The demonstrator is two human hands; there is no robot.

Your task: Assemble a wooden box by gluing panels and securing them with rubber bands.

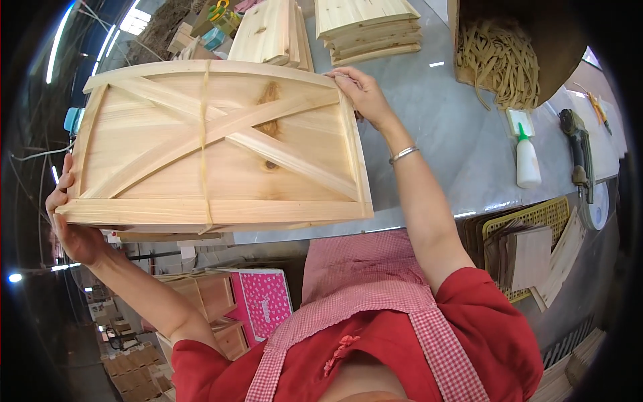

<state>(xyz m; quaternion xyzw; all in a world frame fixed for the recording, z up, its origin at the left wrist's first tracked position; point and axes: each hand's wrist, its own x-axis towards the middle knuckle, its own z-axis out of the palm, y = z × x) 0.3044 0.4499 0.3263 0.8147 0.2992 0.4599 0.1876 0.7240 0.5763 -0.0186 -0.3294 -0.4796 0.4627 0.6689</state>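
Between my two hands is a wooden crate (167, 167) of pale pine, its panel crossed by X-shaped slats. A tan elastic band (203, 137) runs around its middle from top to bottom. My left hand (72, 218) grips the lower left corner, with the fingers wrapped up its end. At the upper right corner, my right hand (358, 92) is closed on the edge, the thumb and some fingertips partly hidden behind the wood. The crate is tilted, its left part reaching past the table edge.
Stacks of pine boards (368, 30) stand at the table's far side. A cardboard box (562, 40) holds many tan elastic bands (499, 63). To the right are a white glue bottle (528, 164) and a dark power tool (577, 151). A yellow basket (559, 218) with thin boards sits below the table edge.
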